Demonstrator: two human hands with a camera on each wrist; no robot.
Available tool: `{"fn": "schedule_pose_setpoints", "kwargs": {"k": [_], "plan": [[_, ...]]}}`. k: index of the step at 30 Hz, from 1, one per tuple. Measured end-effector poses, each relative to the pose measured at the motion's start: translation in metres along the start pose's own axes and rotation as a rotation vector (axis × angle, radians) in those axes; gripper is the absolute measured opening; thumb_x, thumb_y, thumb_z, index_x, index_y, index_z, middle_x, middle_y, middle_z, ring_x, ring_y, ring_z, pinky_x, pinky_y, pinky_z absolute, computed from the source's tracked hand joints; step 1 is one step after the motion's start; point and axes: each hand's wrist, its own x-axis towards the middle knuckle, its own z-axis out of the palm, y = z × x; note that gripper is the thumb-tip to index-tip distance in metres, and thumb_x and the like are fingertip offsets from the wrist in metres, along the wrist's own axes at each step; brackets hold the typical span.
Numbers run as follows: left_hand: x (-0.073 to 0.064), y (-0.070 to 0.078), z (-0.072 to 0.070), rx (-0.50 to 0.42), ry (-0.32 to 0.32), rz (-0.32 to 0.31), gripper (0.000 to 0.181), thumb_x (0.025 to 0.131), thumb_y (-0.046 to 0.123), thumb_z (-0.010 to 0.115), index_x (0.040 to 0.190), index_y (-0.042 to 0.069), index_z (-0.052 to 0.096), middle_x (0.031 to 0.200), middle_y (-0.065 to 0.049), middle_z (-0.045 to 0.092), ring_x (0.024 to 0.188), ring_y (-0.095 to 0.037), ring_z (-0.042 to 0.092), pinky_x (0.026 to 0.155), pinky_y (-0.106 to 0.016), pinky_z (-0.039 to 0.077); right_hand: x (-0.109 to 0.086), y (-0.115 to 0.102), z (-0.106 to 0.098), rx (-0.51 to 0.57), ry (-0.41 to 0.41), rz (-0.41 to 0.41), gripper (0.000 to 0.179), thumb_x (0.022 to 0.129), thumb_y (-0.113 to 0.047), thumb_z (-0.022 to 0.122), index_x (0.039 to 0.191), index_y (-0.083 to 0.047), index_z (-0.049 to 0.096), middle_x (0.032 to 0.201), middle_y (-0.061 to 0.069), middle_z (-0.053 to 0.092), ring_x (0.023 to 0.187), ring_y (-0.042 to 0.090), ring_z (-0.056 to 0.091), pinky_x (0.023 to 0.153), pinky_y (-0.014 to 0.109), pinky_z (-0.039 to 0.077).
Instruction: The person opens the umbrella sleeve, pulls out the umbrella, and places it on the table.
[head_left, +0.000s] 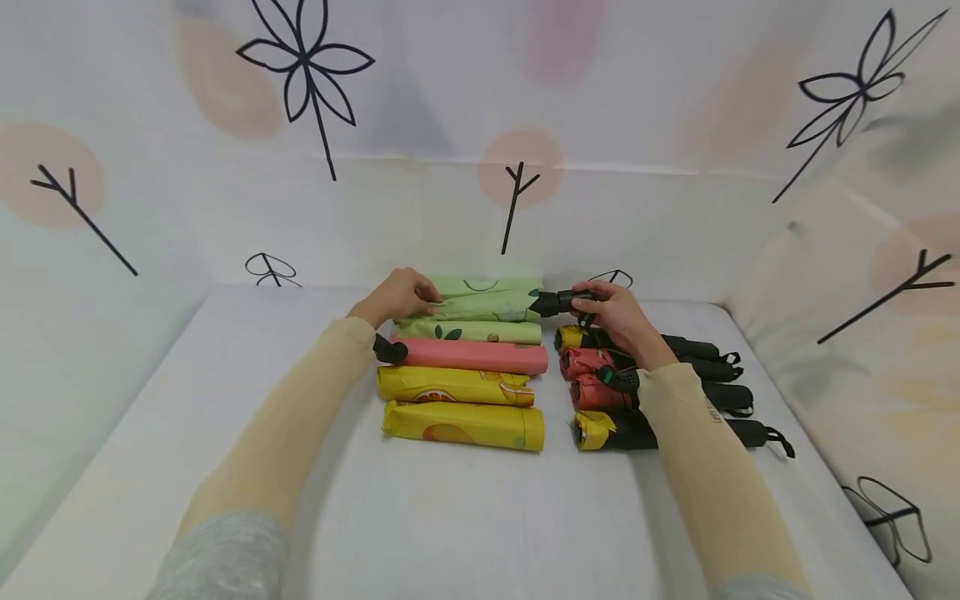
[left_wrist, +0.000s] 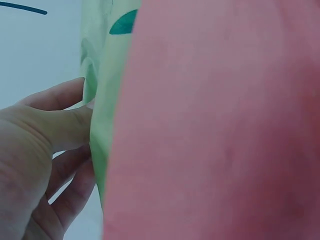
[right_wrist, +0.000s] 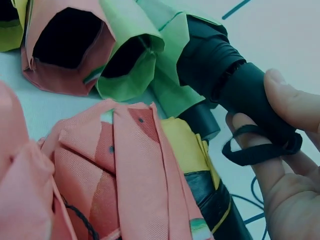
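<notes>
My left hand (head_left: pixel 397 296) pinches the left end of a light green umbrella sleeve (head_left: pixel 487 307) at the back of the table. In the left wrist view, thumb and fingers meet at its green fabric (left_wrist: pixel 102 135). My right hand (head_left: pixel 618 317) grips the black handle (right_wrist: pixel 255 100) of a folded umbrella, whose other end disappears inside that sleeve. A wrist strap (right_wrist: pixel 245 161) loops beside the right fingers. Behind this sleeve lies another green one (head_left: pixel 457 285), and a second black handle end (right_wrist: pixel 206 120) shows below the held one.
In front lie a pale green sleeve (head_left: pixel 510 332), a pink sleeve (head_left: pixel 472 356) with a black piece at its left end, and two yellow sleeves (head_left: pixel 457 386). Several folded umbrellas (head_left: pixel 630 431) with red or yellow ends lie beneath my right forearm. A patterned cloth (head_left: pixel 420 217) hangs close behind.
</notes>
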Motion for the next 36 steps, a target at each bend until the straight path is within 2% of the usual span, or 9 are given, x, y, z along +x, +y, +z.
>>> {"fn": "schedule_pose_setpoints", "kwargs": {"k": [4,9,18,27,36], "plan": [[-0.002,-0.002,0.001,-0.001,0.017,0.009,0.019,0.092,0.009,0.073,0.110,0.009,0.076,0.114,-0.010,0.070,0.110,-0.028,0.062,0.095,-0.042,0.050,-0.004,-0.003,-0.001,0.025,0.035,-0.024,0.046,0.099,-0.012,0.064,0.138,0.006,0.050,0.118,0.010,0.055,0.086,0.011,0.067,0.075,0.021,0.053],[-0.005,-0.002,0.002,-0.023,0.025,0.004,0.018,0.093,0.009,0.072,0.110,0.009,0.076,0.114,-0.010,0.070,0.108,-0.028,0.063,0.091,-0.042,0.052,-0.009,-0.009,-0.003,0.037,0.019,-0.039,0.041,0.100,-0.010,0.062,0.135,0.007,0.050,0.115,0.007,0.054,0.084,0.009,0.068,0.076,0.021,0.053],[-0.007,-0.002,0.002,-0.022,0.032,0.007,0.016,0.094,0.009,0.071,0.108,0.009,0.076,0.114,-0.011,0.070,0.106,-0.028,0.064,0.081,-0.038,0.053,-0.015,-0.017,-0.006,0.061,0.018,-0.108,0.016,0.098,-0.006,0.063,0.114,-0.004,0.062,0.113,0.008,0.055,0.079,0.009,0.069,0.073,0.022,0.054],[-0.009,-0.004,0.004,0.006,0.024,-0.001,0.017,0.096,0.010,0.068,0.111,0.010,0.076,0.115,-0.009,0.069,0.093,-0.025,0.063,0.067,-0.035,0.049,-0.020,-0.022,-0.013,0.038,0.018,-0.118,0.026,0.098,-0.008,0.064,0.122,0.002,0.059,0.116,0.008,0.054,0.084,0.010,0.067,0.075,0.022,0.053],[-0.009,-0.003,0.004,0.003,0.038,0.021,0.016,0.096,0.010,0.069,0.110,0.010,0.076,0.113,-0.009,0.071,0.095,-0.024,0.064,0.071,-0.036,0.050,-0.027,-0.027,-0.019,0.078,0.020,-0.144,0.029,0.098,-0.004,0.062,0.125,0.006,0.058,0.114,0.006,0.054,0.083,0.010,0.067,0.074,0.021,0.054]]}}
